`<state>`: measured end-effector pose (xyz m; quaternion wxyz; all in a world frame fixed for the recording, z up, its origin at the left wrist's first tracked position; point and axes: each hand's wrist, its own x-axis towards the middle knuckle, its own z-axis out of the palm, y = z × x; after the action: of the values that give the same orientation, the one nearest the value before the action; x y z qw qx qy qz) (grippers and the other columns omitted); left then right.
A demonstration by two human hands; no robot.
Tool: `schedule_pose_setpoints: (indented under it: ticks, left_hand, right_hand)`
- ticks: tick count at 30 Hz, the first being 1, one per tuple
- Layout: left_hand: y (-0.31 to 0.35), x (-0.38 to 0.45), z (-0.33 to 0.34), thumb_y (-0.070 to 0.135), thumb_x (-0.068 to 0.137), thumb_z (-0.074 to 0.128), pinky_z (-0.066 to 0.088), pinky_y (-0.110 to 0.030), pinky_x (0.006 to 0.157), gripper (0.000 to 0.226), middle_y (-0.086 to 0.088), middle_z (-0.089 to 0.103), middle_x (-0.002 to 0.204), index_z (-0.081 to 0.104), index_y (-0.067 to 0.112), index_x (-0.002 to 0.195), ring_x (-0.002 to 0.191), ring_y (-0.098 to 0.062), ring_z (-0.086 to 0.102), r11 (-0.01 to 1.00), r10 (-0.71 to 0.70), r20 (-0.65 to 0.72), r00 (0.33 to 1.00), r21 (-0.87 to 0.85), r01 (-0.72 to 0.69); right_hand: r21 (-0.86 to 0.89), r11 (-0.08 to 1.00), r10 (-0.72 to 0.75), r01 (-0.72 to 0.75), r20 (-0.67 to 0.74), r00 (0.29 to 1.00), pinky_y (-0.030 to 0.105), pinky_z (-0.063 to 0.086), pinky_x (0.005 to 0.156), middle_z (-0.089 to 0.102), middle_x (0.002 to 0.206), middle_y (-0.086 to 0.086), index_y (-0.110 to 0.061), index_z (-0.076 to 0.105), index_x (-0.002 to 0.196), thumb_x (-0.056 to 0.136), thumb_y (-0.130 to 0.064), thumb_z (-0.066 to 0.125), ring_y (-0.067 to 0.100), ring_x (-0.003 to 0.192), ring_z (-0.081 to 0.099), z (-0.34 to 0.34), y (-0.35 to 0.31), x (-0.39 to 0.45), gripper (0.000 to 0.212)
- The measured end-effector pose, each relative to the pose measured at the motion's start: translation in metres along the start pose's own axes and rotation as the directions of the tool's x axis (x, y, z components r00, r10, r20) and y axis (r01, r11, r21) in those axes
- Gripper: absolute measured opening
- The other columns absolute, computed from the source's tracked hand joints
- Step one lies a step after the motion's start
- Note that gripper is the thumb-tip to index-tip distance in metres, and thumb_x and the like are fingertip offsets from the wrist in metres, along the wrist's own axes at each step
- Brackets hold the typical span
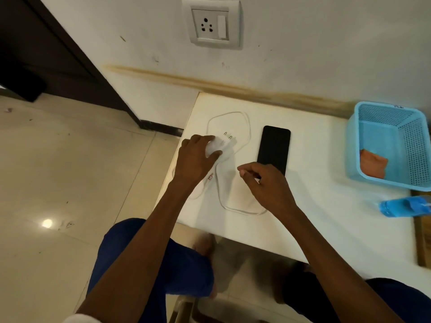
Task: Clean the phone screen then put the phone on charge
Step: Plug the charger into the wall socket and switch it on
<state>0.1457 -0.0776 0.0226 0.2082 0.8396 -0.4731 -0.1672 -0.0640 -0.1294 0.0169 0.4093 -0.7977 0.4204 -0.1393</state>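
A black phone (274, 146) lies screen up on the white table (314, 217), its near end hidden behind my right hand. My left hand (197, 158) grips the white charger adapter (221, 144), whose two pins point toward the wall. The white cable (229, 115) loops around the adapter and trails toward the table's front. My right hand (265, 183) hovers just left of the phone's near end with fingers curled together; a bit of something white shows at its fingers, and I cannot tell if it holds the cable end. A wall socket (211, 24) sits above the table.
A blue plastic basket (391, 117) with an orange cloth (373, 163) inside stands at the table's right. A blue bottle (405, 206) lies near the right edge. The table's left edge drops to a tiled floor (70, 171). My knees are under the table front.
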Motion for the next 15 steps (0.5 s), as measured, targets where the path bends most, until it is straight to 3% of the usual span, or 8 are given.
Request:
schedule_pose_setpoints:
  ticks: [3, 5, 7, 9, 11, 13, 15]
  left_hand:
    - [0.007, 0.008, 0.008, 0.051, 0.087, 0.064, 0.038, -0.035, 0.094, 0.060, -0.005, 0.058, 0.128, 0.051, 0.023, 0.138, 0.111, -0.028, 0.053, 0.991, 0.052, 0.033, 0.998, 0.120, -0.056]
    - [0.009, 0.013, 0.013, 0.047, 0.087, 0.065, 0.039, -0.037, 0.093, 0.063, -0.008, 0.058, 0.128, 0.047, 0.019, 0.140, 0.110, -0.031, 0.052, 0.989, 0.053, 0.041, 0.998, 0.135, -0.058]
    - [0.009, 0.016, 0.015, 0.041, 0.088, 0.066, 0.038, -0.036, 0.096, 0.061, -0.010, 0.058, 0.128, 0.046, 0.017, 0.141, 0.112, -0.031, 0.052, 0.993, 0.040, 0.031, 0.999, 0.107, -0.043]
    - [0.009, 0.017, 0.014, 0.038, 0.088, 0.067, 0.038, -0.033, 0.098, 0.059, -0.009, 0.061, 0.126, 0.049, 0.016, 0.140, 0.113, -0.028, 0.055, 1.000, 0.005, 0.003, 1.000, -0.001, -0.005]
    - [0.010, 0.019, 0.004, 0.039, 0.086, 0.070, 0.048, -0.030, 0.092, 0.058, -0.003, 0.062, 0.123, 0.052, 0.019, 0.138, 0.107, -0.020, 0.060, 0.965, -0.114, -0.016, 0.993, -0.241, 0.107]
    - [0.010, 0.021, -0.010, 0.038, 0.085, 0.072, 0.053, -0.022, 0.074, 0.054, 0.002, 0.066, 0.115, 0.056, 0.021, 0.134, 0.092, -0.008, 0.065, 0.785, -0.265, 0.024, 0.964, -0.575, 0.230]
    - [0.007, 0.022, -0.024, 0.033, 0.087, 0.069, 0.052, -0.021, 0.063, 0.045, -0.002, 0.069, 0.110, 0.061, 0.017, 0.129, 0.082, -0.011, 0.068, 0.491, -0.375, 0.138, 0.917, -0.809, 0.323]
  right_hand:
    - [-0.035, 0.999, -0.035, 0.033, -0.050, 0.998, 0.022, 0.049, 0.082, 0.061, 0.098, -0.029, -0.028, 0.072, 0.113, 0.098, -0.036, 0.058, -0.003, 0.085, 0.054, 0.000, 0.002, 0.000, 0.022]
    - [-0.044, 0.998, -0.036, 0.033, -0.066, 0.997, 0.021, 0.047, 0.081, 0.069, 0.106, -0.016, -0.026, 0.072, 0.114, 0.098, -0.036, 0.058, 0.000, 0.090, 0.054, -0.002, 0.002, 0.001, 0.023]
    - [-0.056, 0.998, -0.043, 0.039, -0.070, 0.997, 0.022, 0.047, 0.082, 0.069, 0.106, -0.015, -0.026, 0.072, 0.114, 0.098, -0.036, 0.058, 0.002, 0.093, 0.054, -0.003, 0.001, 0.002, 0.023]
    - [-0.063, 0.997, -0.043, 0.039, -0.067, 0.997, 0.023, 0.048, 0.081, 0.063, 0.101, -0.024, -0.027, 0.072, 0.113, 0.099, -0.036, 0.058, 0.002, 0.094, 0.054, -0.003, 0.001, 0.003, 0.022]
    - [-0.074, 0.996, -0.048, 0.044, -0.060, 0.997, 0.021, 0.048, 0.080, 0.059, 0.098, -0.028, -0.029, 0.072, 0.113, 0.099, -0.037, 0.058, 0.002, 0.094, 0.054, -0.002, 0.000, 0.002, 0.022]
    - [-0.096, 0.994, -0.065, 0.059, -0.056, 0.996, 0.021, 0.048, 0.079, 0.064, 0.100, -0.024, -0.030, 0.071, 0.113, 0.098, -0.036, 0.058, 0.002, 0.094, 0.053, 0.001, -0.003, 0.001, 0.021]
    - [-0.159, 0.979, -0.133, 0.124, -0.043, 0.990, 0.027, 0.051, 0.081, 0.070, 0.104, -0.016, -0.028, 0.071, 0.115, 0.098, -0.030, 0.059, 0.009, 0.096, 0.057, 0.007, -0.009, -0.002, 0.021]
